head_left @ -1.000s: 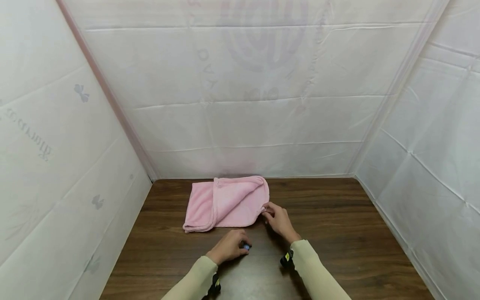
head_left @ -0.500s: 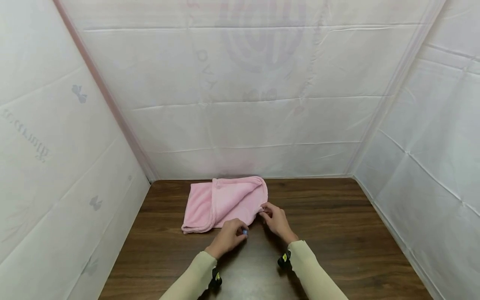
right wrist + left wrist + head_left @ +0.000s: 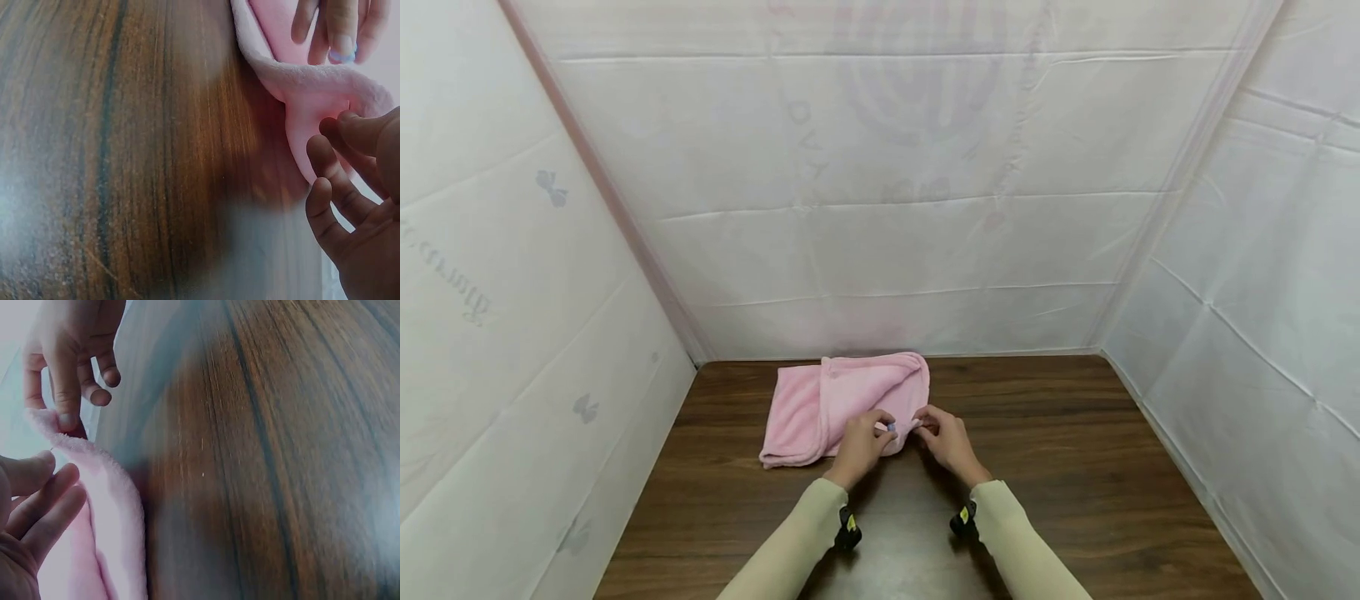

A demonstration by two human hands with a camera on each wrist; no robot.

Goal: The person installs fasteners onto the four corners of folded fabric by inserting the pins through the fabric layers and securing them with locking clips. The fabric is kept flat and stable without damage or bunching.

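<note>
A folded pink fleece cloth (image 3: 857, 392) lies on the brown table near the back wall. My right hand (image 3: 949, 442) pinches the cloth's near right edge between thumb and index finger and lifts it a little. Over the cloth's near side, my left hand (image 3: 859, 448) holds a small blue object (image 3: 891, 427) between its fingertips, close to the lifted edge. The object is mostly covered by the fingers, so its kind cannot be told; a bit of blue (image 3: 344, 55) shows at the fingertips in the right wrist view. A raised fold (image 3: 81, 445) runs between both hands in the left wrist view.
White sheeting with faint print forms a back wall (image 3: 880, 250), a left wall (image 3: 535, 333) and a right wall (image 3: 1240, 317) around the wood-grain table (image 3: 1045, 500). Black wrist devices with yellow marks sit at both pale sleeves.
My left hand has moved forward with the small blue object, from the table in front of the cloth to over its near edge. The right hand keeps its pinch, almost in place.
</note>
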